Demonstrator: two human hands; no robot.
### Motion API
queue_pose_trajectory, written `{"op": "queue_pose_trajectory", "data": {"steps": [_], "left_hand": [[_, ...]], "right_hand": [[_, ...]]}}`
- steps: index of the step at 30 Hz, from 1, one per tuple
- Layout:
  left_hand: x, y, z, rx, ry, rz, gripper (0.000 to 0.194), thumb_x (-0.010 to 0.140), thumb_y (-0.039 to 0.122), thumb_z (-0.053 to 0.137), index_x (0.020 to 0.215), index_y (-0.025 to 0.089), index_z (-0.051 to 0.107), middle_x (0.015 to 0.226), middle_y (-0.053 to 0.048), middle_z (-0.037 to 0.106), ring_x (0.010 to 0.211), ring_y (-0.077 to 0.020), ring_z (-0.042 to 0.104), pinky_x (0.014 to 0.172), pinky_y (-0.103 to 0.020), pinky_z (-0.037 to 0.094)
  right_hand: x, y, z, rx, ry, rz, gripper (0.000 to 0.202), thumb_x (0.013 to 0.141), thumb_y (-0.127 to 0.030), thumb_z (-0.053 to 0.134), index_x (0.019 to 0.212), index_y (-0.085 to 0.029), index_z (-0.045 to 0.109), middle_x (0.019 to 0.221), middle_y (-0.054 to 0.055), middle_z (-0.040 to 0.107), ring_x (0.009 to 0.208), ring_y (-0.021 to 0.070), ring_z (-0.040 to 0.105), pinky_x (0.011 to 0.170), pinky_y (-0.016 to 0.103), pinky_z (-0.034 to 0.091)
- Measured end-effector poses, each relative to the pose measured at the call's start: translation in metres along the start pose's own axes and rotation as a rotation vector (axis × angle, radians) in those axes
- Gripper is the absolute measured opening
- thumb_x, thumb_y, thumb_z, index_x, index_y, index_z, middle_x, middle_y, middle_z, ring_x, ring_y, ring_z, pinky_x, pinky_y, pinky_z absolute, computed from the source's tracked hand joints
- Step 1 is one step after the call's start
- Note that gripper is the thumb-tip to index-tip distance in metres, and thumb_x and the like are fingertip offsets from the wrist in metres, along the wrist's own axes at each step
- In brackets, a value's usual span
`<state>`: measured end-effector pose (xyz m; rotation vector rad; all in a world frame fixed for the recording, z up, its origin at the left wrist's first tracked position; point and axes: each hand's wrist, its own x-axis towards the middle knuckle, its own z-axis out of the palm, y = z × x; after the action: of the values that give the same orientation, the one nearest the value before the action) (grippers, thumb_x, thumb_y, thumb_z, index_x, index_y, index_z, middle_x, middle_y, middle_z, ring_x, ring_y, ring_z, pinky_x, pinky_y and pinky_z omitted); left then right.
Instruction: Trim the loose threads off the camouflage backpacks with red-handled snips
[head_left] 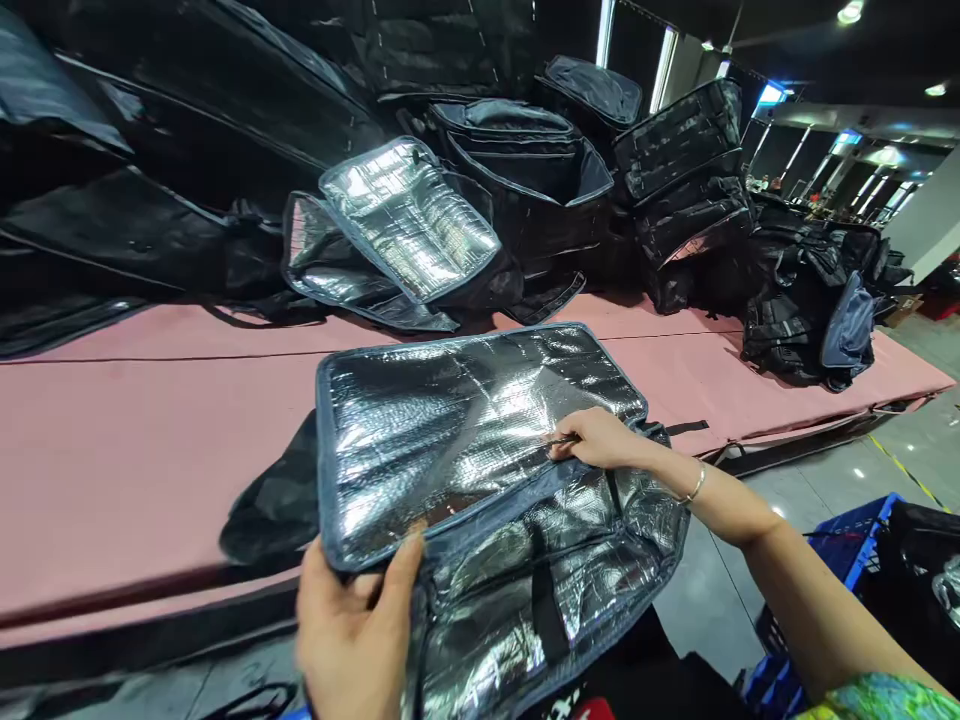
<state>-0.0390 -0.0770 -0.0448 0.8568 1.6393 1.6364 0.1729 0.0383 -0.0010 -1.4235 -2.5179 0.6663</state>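
An insulated bag (465,430) with a shiny silver foil lining and blue-grey edging lies open in front of me, its flap raised and its foil-lined body nearest me. With my left hand (356,620) I grip the flap's near left corner, thumb over the foil and fingers beneath. My right hand (596,438) is closed over the flap's right side, near the seam between flap and body. A small, thin, dark tool (566,440) pokes out of its fingers, too small to name surely. A dark strap (550,610) runs down inside the bag.
A pink-covered table (150,430) runs behind the bag. Along its back are heaped black bags (525,220), one with a silver foil-lined flap (412,220). More black bags (810,290) lie at the right end. A blue crate (855,535) stands on the floor at right.
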Motion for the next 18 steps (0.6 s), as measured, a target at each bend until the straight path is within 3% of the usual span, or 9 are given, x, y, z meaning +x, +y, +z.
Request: {"op": "queue_pose_trajectory", "data": {"steps": [5,9,14,18], "left_hand": [[0.010,0.003,0.003,0.070,0.109,-0.061,0.088,0.044,0.044,0.081,0.124,0.023,0.050,0.087,0.000,0.063,0.080,-0.0211,0.061,0.091,-0.045,0.045],[0.017,-0.002,0.001,0.236,0.176,-0.065,0.085,0.043,0.051,0.080,0.118,0.019,0.055,0.084,-0.001,0.061,0.076,-0.0216,0.058,0.087,-0.047,0.045],[0.017,0.000,-0.002,0.404,0.205,-0.105,0.087,0.044,0.056,0.078,0.120,0.020,0.055,0.075,0.002,0.056,0.070,-0.0186,0.054,0.083,-0.046,0.045],[0.013,0.007,0.000,0.416,0.202,-0.097,0.085,0.047,0.055,0.078,0.122,0.020,0.055,0.076,0.002,0.056,0.069,-0.0170,0.053,0.082,-0.042,0.046]], "right_hand": [[0.005,-0.007,0.001,-0.004,-0.038,0.039,0.007,0.077,-0.014,0.061,0.076,-0.017,0.067,0.082,0.003,0.071,0.080,0.0168,0.064,0.061,0.020,0.037],[0.002,-0.012,0.002,0.024,-0.043,0.047,0.004,0.077,-0.016,0.064,0.074,-0.017,0.066,0.082,0.004,0.071,0.081,0.0175,0.065,0.063,0.021,0.039],[0.002,-0.014,-0.001,0.056,-0.048,0.019,0.015,0.077,-0.016,0.065,0.062,-0.016,0.061,0.077,0.003,0.070,0.075,0.0169,0.064,0.059,0.021,0.036],[0.002,-0.010,-0.002,0.094,-0.048,-0.013,0.015,0.076,-0.014,0.064,0.062,-0.016,0.062,0.073,0.003,0.069,0.072,0.0161,0.063,0.058,0.021,0.036]]}}
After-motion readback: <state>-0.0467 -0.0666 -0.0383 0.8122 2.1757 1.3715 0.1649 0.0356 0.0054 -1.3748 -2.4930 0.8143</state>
